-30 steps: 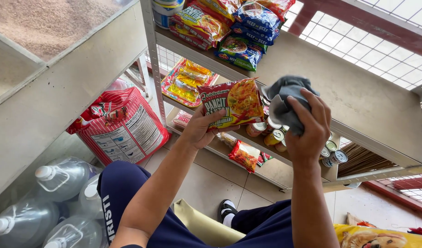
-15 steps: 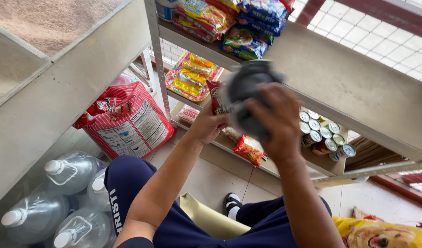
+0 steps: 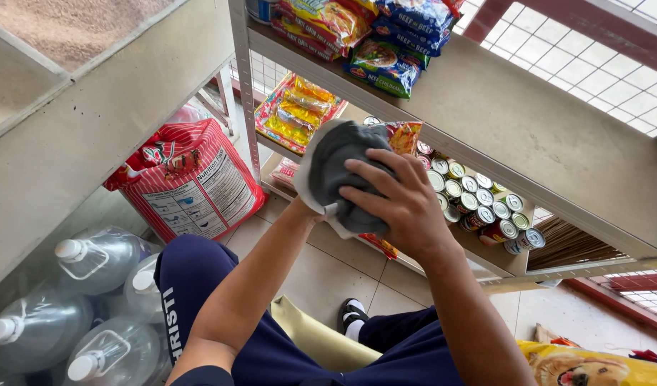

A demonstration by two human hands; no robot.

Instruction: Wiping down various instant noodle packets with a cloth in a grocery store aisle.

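While the right hand (image 3: 400, 204) presses a soft, light grey cloth (image 3: 336, 168) over a crinkly snack packet (image 3: 403, 136) at its 12 o'clock, the left hand (image 3: 307, 207), mostly hidden, apparently grips the packet from behind, above canned goods (image 3: 478, 204) at 3 o'clock.

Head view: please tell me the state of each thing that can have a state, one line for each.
right hand: closed on the grey cloth, pressing it on the packet
grey cloth: bunched, covering most of the packet
snack packet: held up, mostly hidden
left hand: hidden behind the cloth
cans: upright, crowded on the shelf
water jugs: capped, on the floor
red sack: sealed, leaning
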